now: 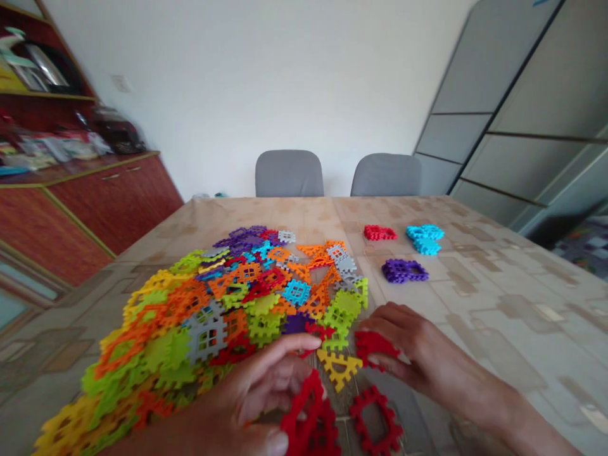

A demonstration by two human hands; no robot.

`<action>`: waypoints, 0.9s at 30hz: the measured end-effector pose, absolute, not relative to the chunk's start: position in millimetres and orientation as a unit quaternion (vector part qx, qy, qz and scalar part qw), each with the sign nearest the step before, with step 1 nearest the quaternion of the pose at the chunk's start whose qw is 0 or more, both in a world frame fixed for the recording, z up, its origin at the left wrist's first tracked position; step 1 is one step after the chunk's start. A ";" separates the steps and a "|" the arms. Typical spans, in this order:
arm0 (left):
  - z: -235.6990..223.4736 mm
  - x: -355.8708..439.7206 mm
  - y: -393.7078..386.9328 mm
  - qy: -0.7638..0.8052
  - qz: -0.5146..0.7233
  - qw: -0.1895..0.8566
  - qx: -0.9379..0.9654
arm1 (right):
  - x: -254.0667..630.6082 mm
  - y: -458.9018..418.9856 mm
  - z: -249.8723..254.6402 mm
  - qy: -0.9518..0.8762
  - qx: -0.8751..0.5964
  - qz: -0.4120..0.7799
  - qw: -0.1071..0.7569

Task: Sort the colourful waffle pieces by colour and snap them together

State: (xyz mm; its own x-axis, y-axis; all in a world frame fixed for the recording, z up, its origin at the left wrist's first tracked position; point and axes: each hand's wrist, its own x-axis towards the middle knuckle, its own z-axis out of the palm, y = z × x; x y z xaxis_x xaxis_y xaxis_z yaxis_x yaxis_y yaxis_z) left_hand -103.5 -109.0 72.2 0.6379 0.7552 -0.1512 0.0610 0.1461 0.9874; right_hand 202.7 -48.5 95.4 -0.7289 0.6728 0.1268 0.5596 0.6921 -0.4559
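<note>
At the front of the table, my left hand [270, 386] is closed around red interlocking plastic tiles [311, 418], one of them triangular. My right hand [399, 342] grips another red tile [375, 348] between thumb and fingers. Just below it on the tabletop lies a red square frame tile [375, 420] with an open middle. Between my hands rests a yellow triangular tile [339, 367]. A broad heap of mixed tiles [204, 316] in green, orange, yellow, grey, purple and blue spreads to the left and reaches under my left forearm.
Beyond my right hand sit small separate stacks: purple tiles [405, 270], red tiles [380, 232] and light blue tiles [425, 239]. Two grey chairs [289, 174] stand at the table's far edge. A patterned cloth [503, 272] covers the table. Red-brown cabinets [109, 196] stand at left.
</note>
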 end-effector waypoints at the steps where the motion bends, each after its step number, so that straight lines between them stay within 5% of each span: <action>1: 67.0 -98.7 -109.1 0.315 0.273 0.714 0.563 | 198.0 -55.3 99.4 -0.911 -0.323 0.200 0.163; 8: 34.8 -72.8 -108.4 0.328 0.314 0.697 0.555 | 169.4 -93.5 105.9 -0.931 -0.240 0.158 0.223; 18: 49.2 -63.7 -117.3 0.477 0.255 0.170 0.824 | 172.9 -87.9 106.2 -0.942 -0.248 0.144 0.175; 27: 48.5 -62.7 -118.8 0.464 0.249 0.171 0.833 | 172.6 -77.7 100.1 -0.952 -0.212 0.144 0.166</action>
